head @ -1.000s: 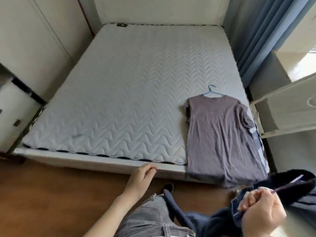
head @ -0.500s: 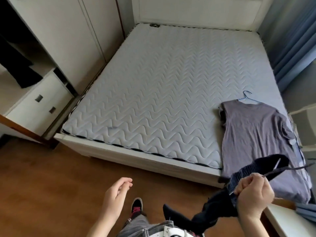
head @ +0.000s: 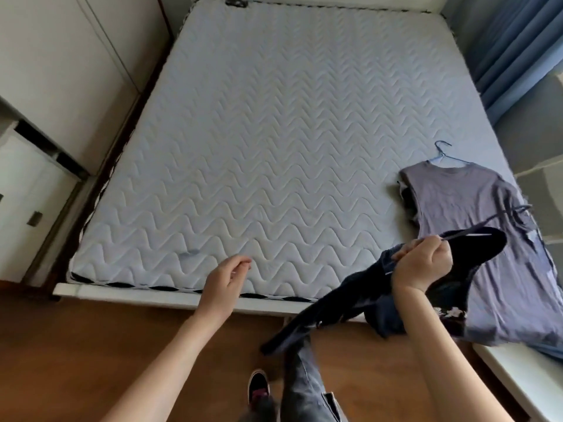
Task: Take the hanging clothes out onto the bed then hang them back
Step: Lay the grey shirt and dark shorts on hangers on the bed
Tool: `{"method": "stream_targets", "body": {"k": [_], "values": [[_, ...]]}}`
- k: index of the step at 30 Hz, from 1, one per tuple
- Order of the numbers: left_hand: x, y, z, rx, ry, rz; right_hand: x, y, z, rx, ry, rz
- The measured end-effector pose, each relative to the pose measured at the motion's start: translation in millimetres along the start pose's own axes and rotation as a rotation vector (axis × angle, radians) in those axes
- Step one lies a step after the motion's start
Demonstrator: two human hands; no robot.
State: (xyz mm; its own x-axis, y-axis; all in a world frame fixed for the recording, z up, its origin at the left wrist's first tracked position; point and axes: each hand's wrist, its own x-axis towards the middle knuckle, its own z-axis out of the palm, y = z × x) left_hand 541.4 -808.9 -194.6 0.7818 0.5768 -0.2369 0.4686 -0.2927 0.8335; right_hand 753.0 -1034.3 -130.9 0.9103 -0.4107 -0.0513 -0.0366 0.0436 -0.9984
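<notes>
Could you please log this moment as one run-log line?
right hand: grips dark garment | left hand: open | grey shirt: on bed

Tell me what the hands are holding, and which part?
The right hand grips the dark garment at its top edge, together with its hanger. The left hand holds nothing.
</notes>
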Motion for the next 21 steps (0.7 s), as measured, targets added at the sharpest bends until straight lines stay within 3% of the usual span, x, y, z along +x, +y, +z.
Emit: {"method": "stream_targets", "body": {"k": [10,15,21], "values": [[274,-116,98,0.277,0.086,0.053,110,163,208,0.097,-0.223,0.188],[408,-196,133,0.634,0.112,0.196,151,256,271,0.016,-0.320,0.291],[446,-263,150,0.777,0.178,0.238,190,331,329,-0.103,-0.368,0.323]]}}
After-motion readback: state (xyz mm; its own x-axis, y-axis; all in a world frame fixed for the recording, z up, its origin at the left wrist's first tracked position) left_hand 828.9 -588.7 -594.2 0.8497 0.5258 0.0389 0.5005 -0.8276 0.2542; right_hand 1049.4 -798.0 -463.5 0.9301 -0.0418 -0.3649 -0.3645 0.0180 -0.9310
